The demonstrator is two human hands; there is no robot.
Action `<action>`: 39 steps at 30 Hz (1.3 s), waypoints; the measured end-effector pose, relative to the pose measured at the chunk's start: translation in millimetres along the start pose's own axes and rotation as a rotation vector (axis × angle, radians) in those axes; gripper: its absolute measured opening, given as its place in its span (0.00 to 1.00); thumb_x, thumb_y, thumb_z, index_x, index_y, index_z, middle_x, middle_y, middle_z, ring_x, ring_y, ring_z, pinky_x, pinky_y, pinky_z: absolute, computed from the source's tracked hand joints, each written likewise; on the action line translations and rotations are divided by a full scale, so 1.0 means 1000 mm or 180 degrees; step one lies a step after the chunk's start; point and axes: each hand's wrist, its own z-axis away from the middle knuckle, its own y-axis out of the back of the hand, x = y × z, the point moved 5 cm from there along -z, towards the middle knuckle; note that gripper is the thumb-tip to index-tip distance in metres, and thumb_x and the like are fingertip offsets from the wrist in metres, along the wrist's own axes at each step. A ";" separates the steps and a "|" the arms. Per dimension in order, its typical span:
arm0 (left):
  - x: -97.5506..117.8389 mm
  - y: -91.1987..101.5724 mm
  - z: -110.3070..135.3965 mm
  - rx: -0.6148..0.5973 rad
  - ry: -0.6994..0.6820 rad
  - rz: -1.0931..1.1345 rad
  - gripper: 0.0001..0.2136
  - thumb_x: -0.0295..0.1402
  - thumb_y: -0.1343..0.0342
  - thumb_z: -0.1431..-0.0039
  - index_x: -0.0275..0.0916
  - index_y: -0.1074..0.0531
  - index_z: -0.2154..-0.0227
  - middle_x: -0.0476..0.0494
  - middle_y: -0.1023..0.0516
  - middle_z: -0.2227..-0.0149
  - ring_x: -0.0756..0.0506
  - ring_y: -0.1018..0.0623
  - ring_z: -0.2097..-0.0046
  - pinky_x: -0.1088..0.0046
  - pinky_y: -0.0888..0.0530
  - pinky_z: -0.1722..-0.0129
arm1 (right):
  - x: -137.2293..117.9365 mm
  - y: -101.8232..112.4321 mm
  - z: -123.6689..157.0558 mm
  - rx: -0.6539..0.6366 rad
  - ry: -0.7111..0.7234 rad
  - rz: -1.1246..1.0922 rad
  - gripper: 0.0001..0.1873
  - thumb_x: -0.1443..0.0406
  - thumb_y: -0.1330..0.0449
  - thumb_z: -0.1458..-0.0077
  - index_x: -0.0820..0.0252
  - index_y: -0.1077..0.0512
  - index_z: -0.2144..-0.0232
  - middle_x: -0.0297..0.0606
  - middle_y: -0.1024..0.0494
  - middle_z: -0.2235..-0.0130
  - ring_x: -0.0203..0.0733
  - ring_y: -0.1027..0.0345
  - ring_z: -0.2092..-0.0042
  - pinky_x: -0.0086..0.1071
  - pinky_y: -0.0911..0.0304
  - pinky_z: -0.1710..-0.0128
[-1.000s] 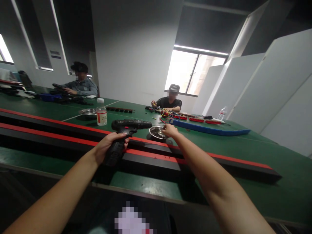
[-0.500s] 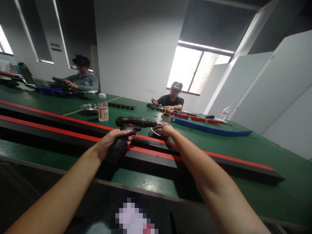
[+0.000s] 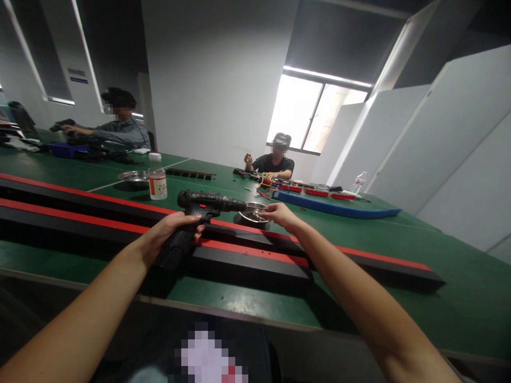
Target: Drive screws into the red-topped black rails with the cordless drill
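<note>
My left hand (image 3: 171, 230) is wrapped round the grip of a black cordless drill (image 3: 199, 208) held level over the long black and red rail (image 3: 247, 252), bit pointing right. My right hand (image 3: 279, 214) is pinched at the tip of the drill's bit, just beside a small metal bowl (image 3: 252, 215) with dark screws in it. What the fingertips hold is too small to make out. Both forearms reach out from the bottom of the view over the green table (image 3: 399, 242).
A clear bottle with a red label (image 3: 156, 183) and a metal dish (image 3: 133, 176) stand behind the rails. A long blue part (image 3: 339, 209) lies at the right. Two other people sit at the far side, one at the left (image 3: 120, 127), one at the centre (image 3: 275, 159).
My right hand came out of the metal bowl and up to the drill's bit. The drill has shifted slightly left, and the view turned a little.
</note>
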 end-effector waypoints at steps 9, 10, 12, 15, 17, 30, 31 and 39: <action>-0.004 0.010 -0.001 -0.0041 -0.0140 -0.0475 0.10 0.32 0.32 0.45 0.33 0.26 0.65 0.42 0.22 0.67 0.49 0.22 0.70 0.78 0.22 0.71 | 0.025 -0.002 0.050 0.0244 -0.0178 -0.1701 0.26 0.48 0.26 0.56 0.63 0.21 0.64 0.33 0.30 0.75 0.32 0.41 0.75 0.28 0.48 0.79; -0.004 0.010 0.000 -0.0041 -0.0151 -0.0541 0.10 0.33 0.32 0.44 0.33 0.26 0.64 0.42 0.22 0.66 0.49 0.22 0.69 0.78 0.22 0.71 | 0.025 -0.003 0.052 0.0269 -0.0137 -0.1751 0.26 0.48 0.26 0.56 0.63 0.21 0.65 0.33 0.30 0.74 0.33 0.40 0.74 0.28 0.47 0.79; -0.004 0.011 0.003 -0.0022 -0.0157 -0.0686 0.11 0.34 0.33 0.44 0.33 0.26 0.63 0.43 0.23 0.65 0.49 0.22 0.69 0.77 0.23 0.71 | 0.022 -0.004 0.054 0.0302 -0.0066 -0.1764 0.27 0.46 0.27 0.57 0.63 0.21 0.65 0.34 0.30 0.73 0.33 0.39 0.73 0.28 0.44 0.77; -0.004 0.012 0.003 -0.0010 -0.0169 -0.0900 0.11 0.35 0.33 0.43 0.33 0.26 0.63 0.44 0.24 0.66 0.48 0.23 0.69 0.77 0.24 0.72 | 0.016 -0.006 0.060 0.0336 0.0043 -0.1665 0.28 0.44 0.29 0.55 0.62 0.22 0.66 0.33 0.30 0.73 0.33 0.39 0.73 0.28 0.41 0.75; -0.004 0.013 0.003 -0.0005 -0.0175 -0.0992 0.11 0.35 0.33 0.43 0.33 0.26 0.65 0.44 0.24 0.67 0.49 0.23 0.69 0.77 0.24 0.72 | 0.013 -0.007 0.063 0.0368 0.0074 -0.1601 0.28 0.43 0.31 0.52 0.62 0.23 0.66 0.33 0.31 0.73 0.33 0.39 0.73 0.27 0.42 0.75; -0.004 0.011 0.003 -0.0019 -0.0144 -0.0959 0.13 0.36 0.31 0.47 0.33 0.25 0.65 0.42 0.24 0.67 0.48 0.23 0.71 0.76 0.24 0.75 | 0.006 -0.011 0.064 0.0417 0.0266 -0.0959 0.30 0.39 0.38 0.46 0.62 0.25 0.72 0.35 0.28 0.76 0.36 0.37 0.74 0.29 0.44 0.74; -0.004 0.011 0.003 -0.0035 -0.0141 -0.0970 0.13 0.36 0.31 0.48 0.33 0.25 0.65 0.42 0.24 0.67 0.48 0.23 0.71 0.76 0.24 0.75 | 0.005 -0.011 0.065 0.0407 0.0263 -0.0929 0.30 0.39 0.38 0.46 0.62 0.24 0.71 0.35 0.28 0.76 0.36 0.37 0.75 0.30 0.45 0.74; -0.003 0.009 0.005 -0.0038 -0.0187 -0.1109 0.11 0.36 0.33 0.45 0.33 0.24 0.66 0.44 0.24 0.67 0.48 0.23 0.71 0.78 0.25 0.74 | 0.004 -0.010 0.065 0.0425 0.0273 -0.0860 0.31 0.39 0.39 0.46 0.63 0.24 0.72 0.36 0.28 0.76 0.36 0.37 0.74 0.29 0.45 0.74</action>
